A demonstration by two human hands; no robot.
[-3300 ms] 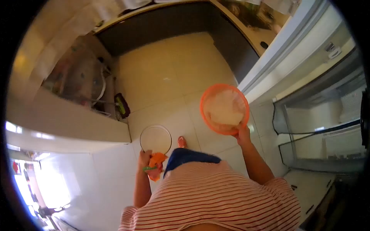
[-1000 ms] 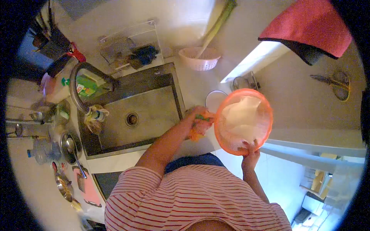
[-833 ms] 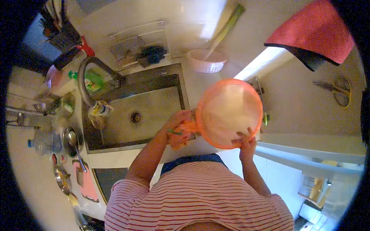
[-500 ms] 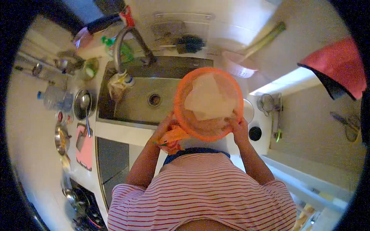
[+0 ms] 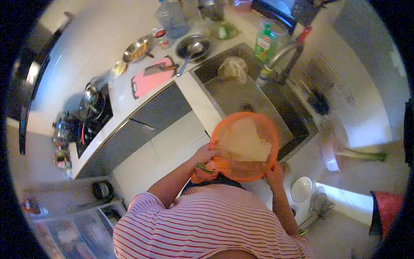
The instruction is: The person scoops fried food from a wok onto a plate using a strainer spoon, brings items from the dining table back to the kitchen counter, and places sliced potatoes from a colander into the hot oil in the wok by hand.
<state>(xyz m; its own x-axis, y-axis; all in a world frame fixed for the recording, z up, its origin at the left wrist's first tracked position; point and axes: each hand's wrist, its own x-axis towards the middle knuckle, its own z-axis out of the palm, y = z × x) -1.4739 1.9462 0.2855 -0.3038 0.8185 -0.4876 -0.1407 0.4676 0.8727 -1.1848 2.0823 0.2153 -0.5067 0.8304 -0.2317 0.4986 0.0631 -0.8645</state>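
An orange round mesh basket (image 5: 245, 115) is held in front of my body, over the near edge of the sink (image 5: 224, 96). Pale, flat pieces (image 5: 248, 142) lie in it; their kind is not clear. My left hand (image 5: 204, 154) grips the basket's left rim. Against that same hand hangs a crumpled orange plastic bag (image 5: 206, 173) with a green strip on it. On the opposite side, my right hand (image 5: 276, 173) is closed on the rim, its fingertips partly hidden by the basket.
Left of the sink are a pink cutting board (image 5: 148, 84) with a cleaver, a dark bowl (image 5: 183, 46) with a ladle and a steel pan (image 5: 137, 48). The faucet (image 5: 286, 52) and a green bottle (image 5: 265, 43) stand behind it. To the right sits a white bowl (image 5: 301, 189).
My view has turned left, bringing the stove and cutting board further into sight. The basket stays in both hands and has moved from over the sink's right part toward its near edge.
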